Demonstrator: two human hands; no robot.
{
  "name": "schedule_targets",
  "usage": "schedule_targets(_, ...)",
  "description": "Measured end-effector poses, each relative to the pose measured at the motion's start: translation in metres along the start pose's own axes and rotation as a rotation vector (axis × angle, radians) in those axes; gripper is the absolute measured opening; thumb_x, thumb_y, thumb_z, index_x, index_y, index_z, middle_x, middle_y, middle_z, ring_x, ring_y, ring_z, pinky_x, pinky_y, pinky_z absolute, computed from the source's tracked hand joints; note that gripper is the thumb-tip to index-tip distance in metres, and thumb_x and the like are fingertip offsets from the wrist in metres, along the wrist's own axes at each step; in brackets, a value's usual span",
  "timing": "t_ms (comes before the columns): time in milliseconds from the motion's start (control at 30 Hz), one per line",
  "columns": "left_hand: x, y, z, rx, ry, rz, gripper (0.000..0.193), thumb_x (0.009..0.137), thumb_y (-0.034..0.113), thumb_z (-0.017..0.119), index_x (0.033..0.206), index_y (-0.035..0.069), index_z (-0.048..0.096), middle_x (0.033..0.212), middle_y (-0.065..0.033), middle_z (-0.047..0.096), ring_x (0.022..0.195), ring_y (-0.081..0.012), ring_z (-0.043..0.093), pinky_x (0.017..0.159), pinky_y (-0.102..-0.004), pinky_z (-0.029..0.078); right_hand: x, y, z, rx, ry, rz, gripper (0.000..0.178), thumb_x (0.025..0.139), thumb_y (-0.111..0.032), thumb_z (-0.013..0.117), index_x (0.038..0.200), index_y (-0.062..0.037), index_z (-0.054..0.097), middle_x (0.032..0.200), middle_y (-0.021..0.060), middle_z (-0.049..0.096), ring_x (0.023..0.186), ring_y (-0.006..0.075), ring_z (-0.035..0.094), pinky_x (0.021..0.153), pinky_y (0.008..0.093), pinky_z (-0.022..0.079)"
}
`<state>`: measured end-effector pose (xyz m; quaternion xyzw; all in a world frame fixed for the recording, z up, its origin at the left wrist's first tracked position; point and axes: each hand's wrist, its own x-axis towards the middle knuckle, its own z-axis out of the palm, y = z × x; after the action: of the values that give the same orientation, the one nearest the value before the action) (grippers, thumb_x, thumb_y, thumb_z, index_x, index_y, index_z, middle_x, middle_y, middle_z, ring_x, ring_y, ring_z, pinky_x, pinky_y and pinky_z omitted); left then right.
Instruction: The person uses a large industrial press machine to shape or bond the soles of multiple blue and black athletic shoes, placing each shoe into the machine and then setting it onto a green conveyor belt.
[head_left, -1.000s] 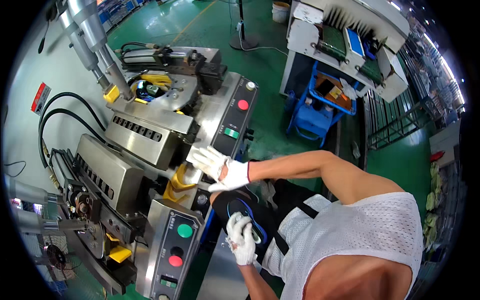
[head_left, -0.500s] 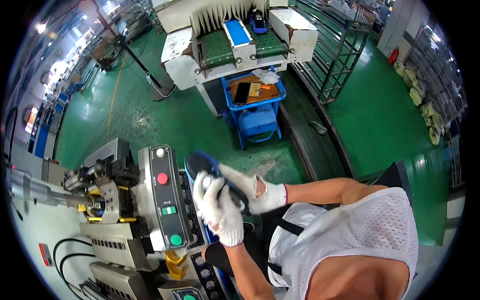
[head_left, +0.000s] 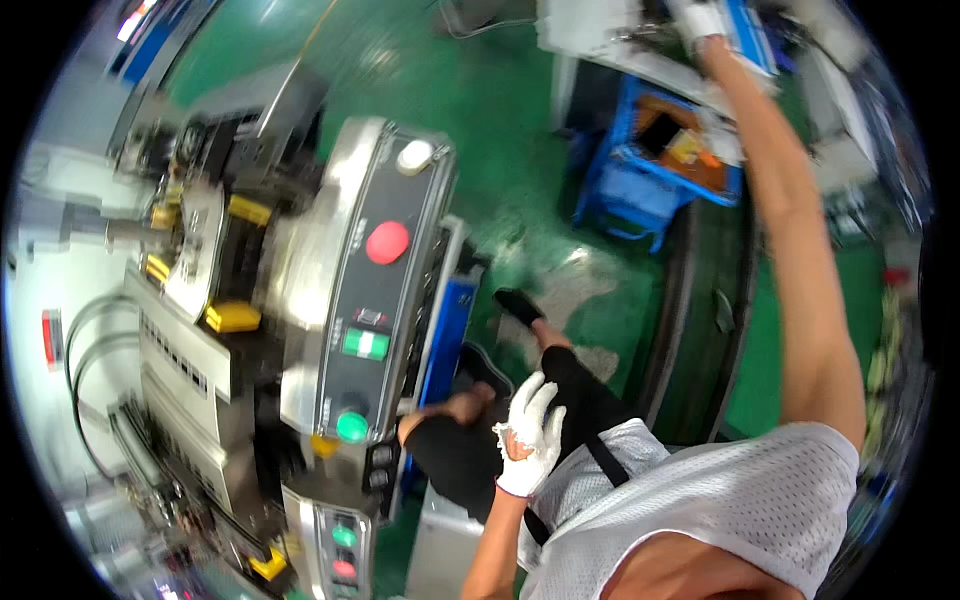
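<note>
A: Item 1, biggest: grey machine (head_left: 300, 250), left half of view. Panel w/ red button (head_left: 388, 242), green square switch (head_left: 365, 343), round green button (head_left: 352, 427).

B: Item 2?

A: Blue crate (head_left: 640, 190), upper centre on green floor (head_left: 500, 120), just below a pale machine (head_left: 620, 40) at top edge. Dark flat pieces and orange bits inside.

B: Hands?

A: Right hand (head_left: 697, 20), white glove, arm stretched full up to the pale machine, above the crate. Blurred at frame edge; cannot tell if it grips anything.

B: Left?

A: Left hand (head_left: 530, 435), white glove, low centre, resting loose on the dark trouser leg (head_left: 580, 390). Fingers relaxed, nothing held.

B: So crate vs. hands?

A: Crate near right hand, just under it; well apart from left hand. Smallest: black shoe (head_left: 518, 305), on floor between machine and crate.
</note>
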<state>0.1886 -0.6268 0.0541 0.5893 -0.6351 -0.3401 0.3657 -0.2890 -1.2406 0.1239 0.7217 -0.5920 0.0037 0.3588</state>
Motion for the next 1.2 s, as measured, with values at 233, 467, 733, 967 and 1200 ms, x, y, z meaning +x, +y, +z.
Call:
schedule_targets(233, -0.075, -0.031, -0.013, 0.073, 0.209, -0.381, 0.038, 0.09, 0.004, 0.074, 0.127, 0.003, 0.066, 0.133, -0.0218, 0.064, 0.122, -0.0407, 0.064, 0.103, -0.0461, 0.053, 0.092, 0.016, 0.034, 1.071, -0.08, 0.742, 0.055, 0.093, -0.032, 0.078, 0.137, -0.0044, 0.063, 0.12, 0.0045, 0.069, 0.085, 0.0101, 0.065, 0.065, 0.0237, 0.055)
schedule_targets(467, -0.088, -0.01, -0.029, 0.023, 0.307, -0.416, 0.032, 0.094, 0.008, 0.07, 0.125, 0.0, 0.067, 0.133, -0.0224, 0.065, 0.124, -0.0403, 0.063, 0.108, -0.0458, 0.05, -0.093, -0.164, -0.126, 1.297, 0.264, 0.409, 0.072, 0.104, -0.042, 0.062, 0.154, 0.0068, 0.042, 0.142, 0.0216, 0.063, 0.124, 0.0308, 0.066, 0.11, 0.0394, 0.047)
schedule_targets(733, -0.205, 0.007, -0.063, 0.026, 0.647, -0.445, 0.029, 0.094, 0.007, 0.069, 0.123, 0.002, 0.068, 0.131, -0.0189, 0.067, 0.123, -0.0356, 0.064, 0.107, -0.043, 0.049, -0.39, -0.37, -0.159, 1.885, -1.427, 0.764, 0.022, 0.098, -0.021, 0.053, 0.08, -0.0081, 0.054, 0.068, 0.0051, 0.051, 0.056, 0.02, 0.052, 0.051, 0.0354, 0.045)
schedule_targets(967, -0.429, -0.022, -0.014, 0.289, 1.222, -1.023, 0.027, 0.096, 0.007, 0.068, 0.123, 0.002, 0.068, 0.125, -0.0156, 0.068, 0.118, -0.03, 0.066, 0.104, -0.0404, 0.051, -0.425, -0.383, -0.163, 1.188, -1.383, 0.096, 0.024, 0.098, -0.029, 0.049, 0.095, -0.0113, 0.065, 0.073, 0.0136, 0.067, 0.058, 0.0299, 0.065, 0.05, 0.0477, 0.052)
schedule_targets(1200, -0.789, 0.027, 0.103, 0.715, 1.153, -1.876, 0.038, 0.1, 0.024, 0.064, 0.132, 0.005, 0.065, 0.13, -0.0199, 0.066, 0.121, -0.0374, 0.063, 0.107, -0.0459, 0.048, -0.358, -0.399, -0.176, 1.02, -0.973, -0.389, 0.035, 0.102, -0.035, 0.048, 0.09, -0.0106, 0.07, 0.071, 0.0056, 0.065, 0.059, 0.0206, 0.064, 0.055, 0.0393, 0.053)
